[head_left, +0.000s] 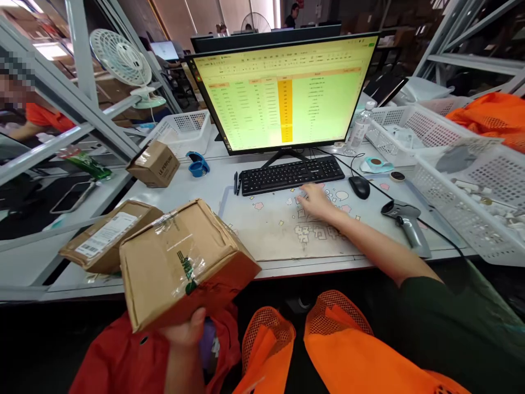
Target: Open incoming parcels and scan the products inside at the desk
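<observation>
My left hand (186, 328) grips a taped brown cardboard box (170, 268) from below, its thumb against the side of the box. This box is tilted above the desk's front edge, with a green print and clear tape on it. Just in front of the black keyboard (293, 176), my right hand (315, 201) is low over the printed desk mat (270, 232). Its fingers are loosely bent and slightly apart, with nothing seen in them. To its right are a black mouse (359, 187) and a grey barcode scanner (404, 221).
A second box with a white label (107, 234) and a small box (155, 164) stand at left. A monitor (287, 98) shows a spreadsheet. White baskets (471, 202) line the right side, near a bottle (361, 128). Grey shelf posts (82, 93) and a fan (121, 57) rise at left.
</observation>
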Demonstrator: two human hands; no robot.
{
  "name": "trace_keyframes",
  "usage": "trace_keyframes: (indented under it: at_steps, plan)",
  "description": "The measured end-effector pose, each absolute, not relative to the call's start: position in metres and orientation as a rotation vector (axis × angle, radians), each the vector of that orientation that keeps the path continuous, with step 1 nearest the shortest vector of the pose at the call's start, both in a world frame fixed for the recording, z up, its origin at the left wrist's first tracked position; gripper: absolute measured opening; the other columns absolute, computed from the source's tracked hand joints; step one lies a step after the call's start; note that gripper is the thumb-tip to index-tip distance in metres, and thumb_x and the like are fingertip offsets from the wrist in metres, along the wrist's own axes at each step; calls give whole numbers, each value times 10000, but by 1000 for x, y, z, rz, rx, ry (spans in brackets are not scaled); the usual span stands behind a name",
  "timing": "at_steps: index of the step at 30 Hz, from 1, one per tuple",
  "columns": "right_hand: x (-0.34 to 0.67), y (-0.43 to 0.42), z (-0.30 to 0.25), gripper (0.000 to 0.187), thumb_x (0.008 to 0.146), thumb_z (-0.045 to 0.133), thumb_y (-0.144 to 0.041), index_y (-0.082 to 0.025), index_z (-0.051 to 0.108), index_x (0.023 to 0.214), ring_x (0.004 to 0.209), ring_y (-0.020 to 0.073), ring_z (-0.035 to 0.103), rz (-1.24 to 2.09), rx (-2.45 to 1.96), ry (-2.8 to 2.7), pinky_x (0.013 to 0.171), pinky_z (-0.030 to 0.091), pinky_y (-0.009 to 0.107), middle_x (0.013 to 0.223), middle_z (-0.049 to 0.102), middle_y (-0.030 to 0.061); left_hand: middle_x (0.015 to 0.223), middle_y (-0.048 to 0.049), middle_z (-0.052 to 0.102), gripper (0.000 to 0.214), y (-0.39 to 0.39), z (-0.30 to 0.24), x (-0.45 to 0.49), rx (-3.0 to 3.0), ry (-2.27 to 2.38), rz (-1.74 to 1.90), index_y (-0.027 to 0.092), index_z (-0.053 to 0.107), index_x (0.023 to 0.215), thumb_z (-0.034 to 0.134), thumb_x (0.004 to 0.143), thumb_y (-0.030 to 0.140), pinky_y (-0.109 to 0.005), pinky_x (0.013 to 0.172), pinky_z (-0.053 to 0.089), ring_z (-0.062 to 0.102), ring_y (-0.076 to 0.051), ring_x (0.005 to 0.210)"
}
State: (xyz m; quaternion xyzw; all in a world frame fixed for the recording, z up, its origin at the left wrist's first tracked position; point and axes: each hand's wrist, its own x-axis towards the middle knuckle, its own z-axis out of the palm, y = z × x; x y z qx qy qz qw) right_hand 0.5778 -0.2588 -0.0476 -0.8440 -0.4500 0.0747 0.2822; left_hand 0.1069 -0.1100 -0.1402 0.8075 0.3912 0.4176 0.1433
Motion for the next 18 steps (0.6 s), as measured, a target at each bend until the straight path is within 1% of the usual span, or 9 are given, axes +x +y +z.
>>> trace_keyframes:
  at_steps: [1,3,5,7,10,12,14,16,18]
  plan:
    - [552,-264,-50,516,1032,552,-406,-123,638,1456,1451,334,516,308,-2167,-1294,1248,373,519,1522,604,192,1598,-156,495,956,-116,-159,109,2212,1167,1269,346,323,1557,530,793,882,-705,1263,317,404,-450,1559]
    - [495,-271,-59,558,1035,565,-498,-178,618,1489,1411,290,579,510,-1912,-1456,1230,432,475,1521,624,147,1328,-221,671,958,-133,-185,120,2012,1234,1306,215,522,1428,552,779,919,-683,1234,377,573,-460,1409]
    - [441,-272,-70,729,1014,592,-574,-164,482,1607,1518,294,486,678,-1604,-1546,1280,382,485,1644,500,166,1198,-241,711,998,-152,-193,137,1886,1256,1273,148,599,1354,513,779,958,-631,1221,421,625,-441,1349]
    - [398,-270,-78,929,974,640,-617,-106,323,1683,1603,308,363,782,-1420,-1535,1324,311,495,1726,353,211,1153,-244,726,1013,-166,-185,151,1812,1251,1268,129,638,1316,450,798,979,-590,1198,463,659,-425,1302]
    - [362,-269,-73,1027,941,694,-602,-90,234,1704,1640,323,278,825,-1364,-1445,1349,249,512,1758,266,226,1166,-243,733,1015,-171,-150,152,1770,1239,1311,110,648,1326,414,832,965,-539,1133,532,701,-393,1228]
    - [352,-276,-61,915,961,692,-544,-145,299,1684,1617,319,328,777,-1350,-1418,1335,280,521,1737,336,195,1146,-212,750,972,-161,-112,140,1826,1268,1333,115,665,1321,484,832,936,-509,1068,584,737,-359,1138]
    - [346,-290,-47,718,983,678,-475,-180,442,1594,1505,320,495,719,-1338,-1425,1260,402,521,1626,513,179,1076,-163,780,874,-143,-63,124,1991,1276,1254,141,723,1252,612,806,885,-486,996,629,767,-329,1028]
    - [342,-304,-38,505,995,660,-425,-178,584,1429,1314,320,652,676,-1358,-1426,1125,525,496,1434,676,170,1128,-140,798,762,-119,-7,118,2217,1119,1024,169,765,1218,694,812,811,-463,977,642,777,-316,1039]
    - [337,-312,-33,348,999,656,-411,-182,667,1260,1136,317,730,629,-1417,-1421,992,584,464,1250,762,155,1221,-106,790,798,-93,47,131,2362,927,692,152,742,1281,689,823,804,-456,993,626,770,-292,1089]
